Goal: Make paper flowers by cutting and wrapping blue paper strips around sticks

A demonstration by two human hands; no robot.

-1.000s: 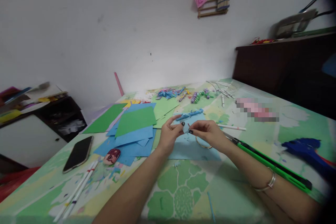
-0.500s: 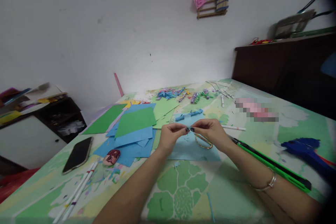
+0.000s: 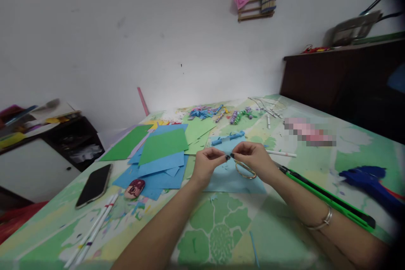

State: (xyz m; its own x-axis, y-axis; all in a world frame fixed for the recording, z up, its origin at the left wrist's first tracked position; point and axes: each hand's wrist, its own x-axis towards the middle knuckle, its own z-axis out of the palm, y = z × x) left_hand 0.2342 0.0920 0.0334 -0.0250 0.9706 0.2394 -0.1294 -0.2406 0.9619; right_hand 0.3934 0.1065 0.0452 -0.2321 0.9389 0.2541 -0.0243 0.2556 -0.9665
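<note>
My left hand [image 3: 206, 164] and my right hand [image 3: 255, 160] meet fingertip to fingertip over a light blue sheet of paper [image 3: 237, 186]. Both are closed in a pinch. What sits between the fingertips is too small to make out. Below my right hand, gold scissor handles [image 3: 246, 172] rest on the sheet, and the rest of the scissors is hidden. Just beyond my hands lies a rolled blue paper piece [image 3: 228, 138] on the sheet's far part. Small blue scraps are scattered on the sheet.
Green paper [image 3: 164, 145] and blue sheets lie to the left, near a phone [image 3: 94, 185], a maroon and pink case [image 3: 135, 188] and white sticks [image 3: 95, 230]. On the right are a green cutter [image 3: 332, 198] and a blue glue gun [image 3: 367, 179]. Curled paper pieces [image 3: 202, 112] are at the back.
My fingertips have shifted very slightly, with a small gap now showing between them. Both hands stay over the blue sheet, and the things on the table have not moved.
</note>
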